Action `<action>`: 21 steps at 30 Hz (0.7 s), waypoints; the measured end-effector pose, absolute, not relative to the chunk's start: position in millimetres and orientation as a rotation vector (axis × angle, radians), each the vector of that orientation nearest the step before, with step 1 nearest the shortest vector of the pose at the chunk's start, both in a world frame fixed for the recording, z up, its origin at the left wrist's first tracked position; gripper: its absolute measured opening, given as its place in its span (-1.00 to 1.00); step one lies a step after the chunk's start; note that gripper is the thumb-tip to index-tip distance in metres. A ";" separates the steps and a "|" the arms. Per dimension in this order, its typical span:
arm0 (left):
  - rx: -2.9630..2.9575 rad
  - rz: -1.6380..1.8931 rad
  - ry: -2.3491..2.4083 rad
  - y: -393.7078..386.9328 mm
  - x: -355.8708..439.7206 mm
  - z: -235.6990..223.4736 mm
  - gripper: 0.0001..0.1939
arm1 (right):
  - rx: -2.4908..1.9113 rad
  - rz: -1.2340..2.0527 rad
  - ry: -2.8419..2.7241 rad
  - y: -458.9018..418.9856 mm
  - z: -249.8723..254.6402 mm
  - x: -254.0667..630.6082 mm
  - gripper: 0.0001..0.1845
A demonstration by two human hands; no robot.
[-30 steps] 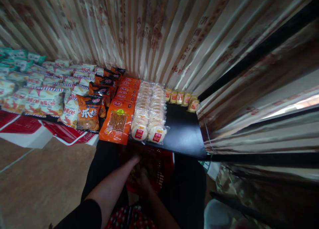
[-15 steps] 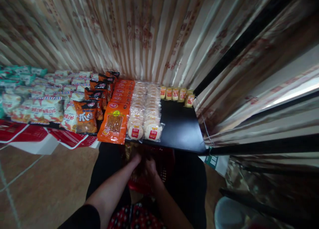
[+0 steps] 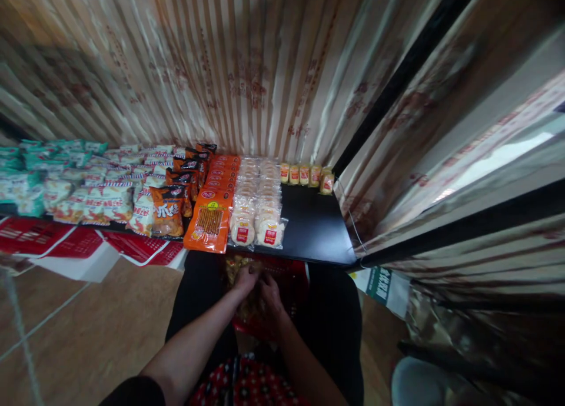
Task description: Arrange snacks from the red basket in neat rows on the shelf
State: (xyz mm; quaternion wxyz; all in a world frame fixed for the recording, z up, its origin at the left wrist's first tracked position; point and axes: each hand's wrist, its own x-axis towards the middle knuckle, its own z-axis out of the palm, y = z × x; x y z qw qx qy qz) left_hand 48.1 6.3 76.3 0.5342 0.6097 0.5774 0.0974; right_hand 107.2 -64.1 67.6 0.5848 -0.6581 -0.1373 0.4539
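Note:
Both of my hands reach down into a red plastic basket (image 3: pixel 295 279) that sits below the front edge of a black shelf (image 3: pixel 315 232). My left hand (image 3: pixel 245 278) and my right hand (image 3: pixel 269 289) are close together over yellowish snack packets (image 3: pixel 236 263) in the basket. Their fingers curl into the packets, but what each grips is too dark and small to make out. On the shelf just above lie rows of clear rice-cracker packs (image 3: pixel 258 209) and orange snack packs (image 3: pixel 210 223).
More snack bags (image 3: pixel 95 191) fill the shelf to the left, with small yellow packets (image 3: pixel 304 175) at the back. A striped curtain (image 3: pixel 247 70) hangs behind. A red and white box (image 3: pixel 75 250) stands on the tiled floor at left. A pale bucket (image 3: pixel 424 382) stands at lower right.
The view has tilted and shifted, so the shelf sits higher and smaller. My hands have come closer together in the basket, over the packets.

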 end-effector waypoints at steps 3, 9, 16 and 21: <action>1.413 0.253 1.380 3.9 52.0 85.0 -0.87 | -1.574 0.983 -0.341 -69.4 80.3 110.7 -0.55; 1.363 0.335 1.335 -3.8 59.0 102.2 -0.85 | -1.495 0.982 -0.371 -80.1 89.4 119.4 -0.47; 1.306 0.404 1.341 -11.3 60.6 105.3 -0.75 | -1.462 0.972 -0.431 -92.6 91.6 126.4 -0.36; 1.377 0.419 1.395 -18.4 63.4 111.1 -0.78 | -1.460 0.917 -0.328 -100.1 88.2 128.1 -0.32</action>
